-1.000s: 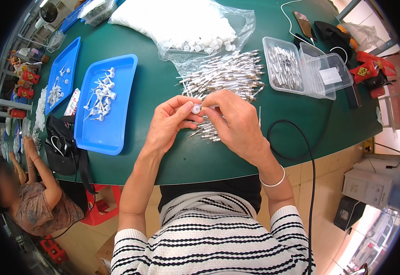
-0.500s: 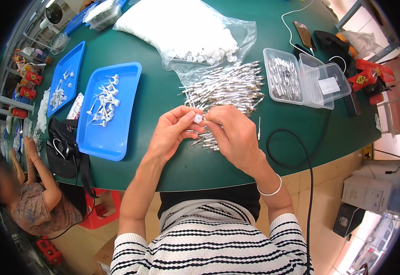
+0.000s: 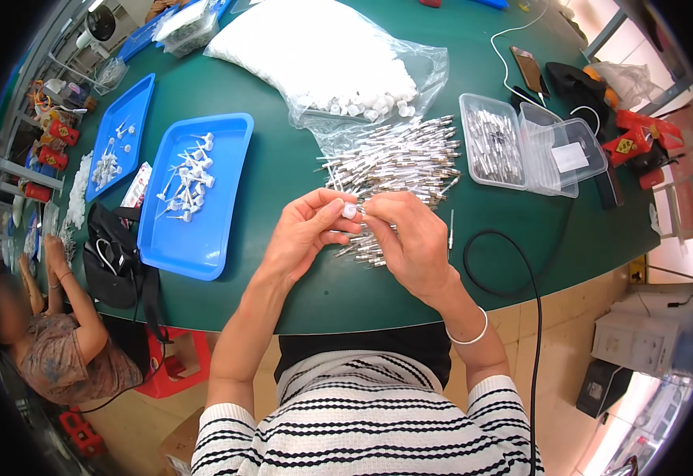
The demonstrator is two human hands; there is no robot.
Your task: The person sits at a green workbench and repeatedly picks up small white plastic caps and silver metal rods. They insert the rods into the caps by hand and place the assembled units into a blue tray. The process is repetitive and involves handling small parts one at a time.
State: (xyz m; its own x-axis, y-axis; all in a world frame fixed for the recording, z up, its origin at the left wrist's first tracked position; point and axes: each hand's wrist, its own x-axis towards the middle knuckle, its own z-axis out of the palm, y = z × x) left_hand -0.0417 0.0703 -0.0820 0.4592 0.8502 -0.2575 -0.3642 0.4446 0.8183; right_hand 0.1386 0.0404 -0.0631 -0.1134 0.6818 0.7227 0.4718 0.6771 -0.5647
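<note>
The left hand (image 3: pixel 305 234) and the right hand (image 3: pixel 410 238) meet above the near edge of the green table (image 3: pixel 283 166). The fingers of both hands are curled in and pinched together around a small white cap (image 3: pixel 349 211), which sits between the fingertips of the two hands. Whether the right hand also grips one of the metal pins cannot be told, since its fingers cover that spot.

Just beyond and partly beneath the hands lies a loose pile of thin metal pins (image 3: pixel 398 159), spread toward the far right. Farther away, a clear plastic bag (image 3: pixel 338 55) lies open on its side with more white caps spilling from its mouth near the pile.

To the left of the hands, a blue tray (image 3: pixel 203 238) holds a scattering of white-capped pins. A second blue tray (image 3: pixel 128 119) lies farther left and holds similar parts. A black bag (image 3: pixel 112 266) hangs at the near left table edge, touching the first tray's corner.

To the right, a clear plastic box (image 3: pixel 489 147) holds more metal parts, with its hinged lid (image 3: pixel 568 155) open beside it. A black cable (image 3: pixel 513 262) curves along the near right edge of the table. A white bracelet (image 3: pixel 469 333) circles the right wrist. Another person (image 3: pixel 53 349) sits at the far left.
</note>
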